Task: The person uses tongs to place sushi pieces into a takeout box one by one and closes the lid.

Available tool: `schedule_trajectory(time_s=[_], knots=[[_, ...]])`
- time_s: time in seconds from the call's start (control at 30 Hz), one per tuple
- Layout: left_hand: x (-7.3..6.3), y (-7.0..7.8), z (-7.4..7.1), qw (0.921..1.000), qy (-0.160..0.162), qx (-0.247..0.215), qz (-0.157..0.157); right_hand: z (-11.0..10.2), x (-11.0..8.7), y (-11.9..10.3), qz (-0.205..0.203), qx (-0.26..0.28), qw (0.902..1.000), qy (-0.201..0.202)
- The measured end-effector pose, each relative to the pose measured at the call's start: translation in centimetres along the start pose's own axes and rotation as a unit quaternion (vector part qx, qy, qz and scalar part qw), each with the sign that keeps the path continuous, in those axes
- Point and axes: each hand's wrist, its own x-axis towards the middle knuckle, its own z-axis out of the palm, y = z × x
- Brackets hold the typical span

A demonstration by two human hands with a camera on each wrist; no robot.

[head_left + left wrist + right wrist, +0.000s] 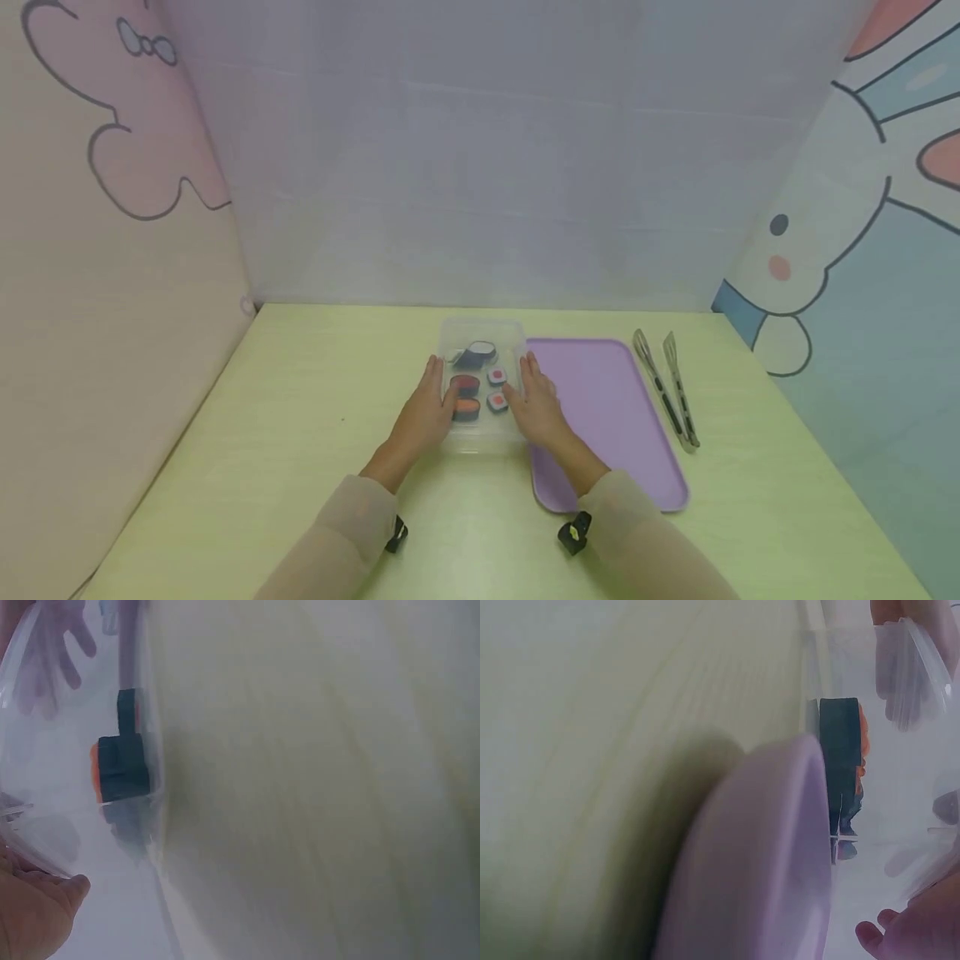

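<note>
A clear plastic container [483,433] sits on the table, with several sushi pieces showing through it. An orange-topped sushi piece [468,409] and a red-topped one [468,382] are on its left. Two small white rolls with pink centers, one a sushi roll [497,377], are on its right; a white-topped dark piece [482,349] is farther back. My left hand [424,417] lies along the container's left side, fingers straight, thumb over the top edge. My right hand [542,414] rests on the right side the same way, overlapping the tray's edge in this view.
A lilac tray [611,417] lies right beside the container, its raised rim [780,802] close to it in the right wrist view. Metal tongs [678,400] with dark grips lie spread on the table beyond the tray. Fabric-like walls [480,167] enclose the table's back and sides.
</note>
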Motion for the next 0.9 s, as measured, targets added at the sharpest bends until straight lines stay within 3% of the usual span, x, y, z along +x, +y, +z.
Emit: schedule_trajectory(time_s=[0.13,0.27,0.43,0.53,0.67,0.9], knots=[[0.0,-0.2,0.1,1.0,-0.004,0.0,0.007,0.0,0.1,0.0,0.002,-0.003,0.9998,-0.02],[0.4,-0.1,-0.8,0.9996,-0.021,-0.018,0.0,-0.5,0.8,0.1,-0.001,-0.017,0.9996,-0.024],[2.4,0.0,-1.9,0.9984,-0.054,-0.015,-0.005,-1.4,3.1,0.1,-0.004,-0.029,0.9993,-0.021],[3.4,-0.4,-1.7,0.9977,-0.067,0.005,-0.001,-1.3,4.4,0.1,0.004,-0.027,0.9989,-0.039],[3.6,-0.9,-1.1,0.9963,-0.085,0.017,0.002,-0.7,4.8,0.7,0.013,-0.02,0.9981,-0.056],[4.2,-0.8,-1.6,0.9958,-0.091,-0.007,0.005,-1.1,5.2,0.7,-0.011,-0.029,0.998,-0.055]])
